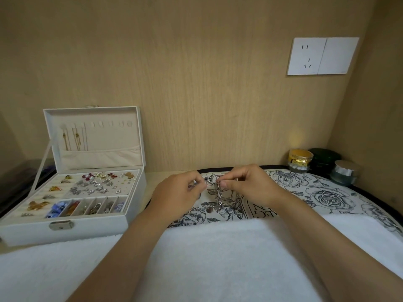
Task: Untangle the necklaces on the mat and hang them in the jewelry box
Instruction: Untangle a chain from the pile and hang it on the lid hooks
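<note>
Pale wood-grain panelling backs a light tabletop [152,179], on which lies a cream mat printed with black-and-white roses and edged in black [327,192]. Above the far part of this mat, a tangle of silver chain necklaces [218,196] is held between both hands. The right hand [248,186] pinches the top of the tangle with thumb and curled fingers. The chains drop from that pinch to the mat, where their lower loops and a small round charm rest on the print. The left hand [178,192], just beside it, is curled, its fingertips closed on a strand at the tangle's left side. A small silver ring shows between the two hands. Both forearms reach in across a fluffy white towel [218,258] that covers the near part of the mat.

To the left, well apart from the hands, stands a white rectangular jewelry box [65,232] with its lid propped open. Thin gold chains [74,138] hang from hooks at the left of the lid's lining. The tray below holds gold and silver brooches, pearl and red studs, and a row of narrow compartments with blue and amber pieces.

In the back right corner, beyond the mat, a yellow-gold jar [300,159], a dark green jar [322,158] and a grey glass jar with a silver lid [344,173] stand close together. A white socket plate [322,56] is fixed on the wall above them.
</note>
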{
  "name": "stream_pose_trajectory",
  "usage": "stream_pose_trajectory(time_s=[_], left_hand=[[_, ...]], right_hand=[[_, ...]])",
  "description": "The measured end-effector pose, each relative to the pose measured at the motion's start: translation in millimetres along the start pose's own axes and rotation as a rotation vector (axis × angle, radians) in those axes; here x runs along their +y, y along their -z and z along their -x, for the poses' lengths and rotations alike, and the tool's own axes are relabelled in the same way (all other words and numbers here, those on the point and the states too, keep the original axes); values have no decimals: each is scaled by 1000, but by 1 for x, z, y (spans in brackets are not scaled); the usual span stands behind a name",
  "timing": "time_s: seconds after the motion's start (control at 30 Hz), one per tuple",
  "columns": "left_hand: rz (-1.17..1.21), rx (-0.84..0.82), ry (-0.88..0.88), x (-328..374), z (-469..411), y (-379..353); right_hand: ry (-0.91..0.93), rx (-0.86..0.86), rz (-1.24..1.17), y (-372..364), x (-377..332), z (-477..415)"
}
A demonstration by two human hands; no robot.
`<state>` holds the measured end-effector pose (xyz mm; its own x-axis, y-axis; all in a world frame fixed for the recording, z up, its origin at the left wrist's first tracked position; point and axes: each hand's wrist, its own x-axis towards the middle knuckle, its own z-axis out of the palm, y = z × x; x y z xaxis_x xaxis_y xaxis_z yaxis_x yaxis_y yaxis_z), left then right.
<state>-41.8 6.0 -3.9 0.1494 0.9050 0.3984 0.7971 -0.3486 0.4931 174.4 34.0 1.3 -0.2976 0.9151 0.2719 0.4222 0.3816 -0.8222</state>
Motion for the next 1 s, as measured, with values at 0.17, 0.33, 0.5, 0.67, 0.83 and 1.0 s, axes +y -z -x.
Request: stream_pose_trajectory(time_s=[0.17,0.33,0.5,0.67,0.83,1.0], left_hand=[[482,76,94,5,-4,-5],[643,7,150,14,-2,-3],[632,73,135,13,-5,-1],[755,148,111,12,-5,3],[677,279,100,4,-8,0],[734,272,184,6,-4,3]], right_hand=[[48,45,-109,-3,-1,-1],[-34,11,-162,1,-9,0],[-81,-184,23,2,-10,5],[-157,-268,208,-2,-13,5],[-87,-174,558,-2,-3,3],[-118,-111,658,2,-2,5]])
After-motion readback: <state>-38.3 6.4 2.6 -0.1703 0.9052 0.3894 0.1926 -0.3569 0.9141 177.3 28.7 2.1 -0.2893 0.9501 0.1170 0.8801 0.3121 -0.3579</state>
